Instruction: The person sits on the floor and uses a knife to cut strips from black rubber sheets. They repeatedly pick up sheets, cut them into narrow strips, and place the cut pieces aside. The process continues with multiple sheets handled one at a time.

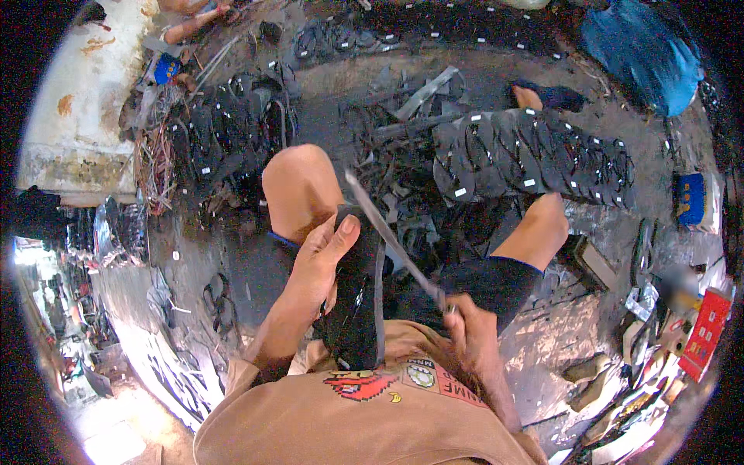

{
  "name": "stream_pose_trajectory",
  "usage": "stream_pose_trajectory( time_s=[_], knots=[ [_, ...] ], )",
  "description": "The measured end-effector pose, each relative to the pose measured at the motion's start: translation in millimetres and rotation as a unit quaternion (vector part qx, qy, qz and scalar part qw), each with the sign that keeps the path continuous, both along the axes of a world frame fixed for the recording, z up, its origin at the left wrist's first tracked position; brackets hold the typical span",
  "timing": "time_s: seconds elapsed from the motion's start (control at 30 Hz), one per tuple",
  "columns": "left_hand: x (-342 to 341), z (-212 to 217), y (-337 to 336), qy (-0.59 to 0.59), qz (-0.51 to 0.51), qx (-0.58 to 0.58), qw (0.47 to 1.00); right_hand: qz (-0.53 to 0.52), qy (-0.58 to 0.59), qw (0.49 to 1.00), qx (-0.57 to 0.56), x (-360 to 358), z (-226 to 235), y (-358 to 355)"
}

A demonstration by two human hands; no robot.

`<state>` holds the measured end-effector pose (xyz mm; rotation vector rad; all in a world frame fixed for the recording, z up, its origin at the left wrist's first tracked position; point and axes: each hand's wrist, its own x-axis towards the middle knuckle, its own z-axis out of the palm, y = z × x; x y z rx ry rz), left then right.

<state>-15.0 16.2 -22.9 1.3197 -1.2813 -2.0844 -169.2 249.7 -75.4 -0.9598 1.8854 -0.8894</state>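
Observation:
A black sandal point(353, 310) stands lengthwise against my lap, its thick sole edge facing right. My left hand point(324, 252) is closed around its upper part, thumb on top, beside my bare knee point(302, 186). My right hand point(471, 327) is wrapped around the handle of a long, narrow-bladed knife point(395, 244). The blade slants up and left, its tip just beyond the top of the sandal. In the picture the blade passes close by the sole's right edge; whether it touches cannot be made out. My right fingers hide most of the handle.
Rows of black sandals point(535, 155) lie ahead to the right, with more point(225, 139) ahead to the left. Dark rubber scraps point(403, 178) litter the floor between. A blue sack point(643, 58) stands far right, a red box point(705, 333) near right. Another person's arm point(190, 27) shows far left.

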Motion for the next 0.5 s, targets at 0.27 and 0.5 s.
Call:
stream_pose_trajectory(
  time_s=[0.27,0.5],
  knots=[
    [18,-34,16,-0.086,-0.009,-0.035,0.996,0.023,-0.040,0.992,0.121,-13,4,0],
    [-17,-2,16,-0.065,-0.172,-0.007,0.983,0.199,0.044,0.979,-0.013,-77,22,-105]
  ],
)
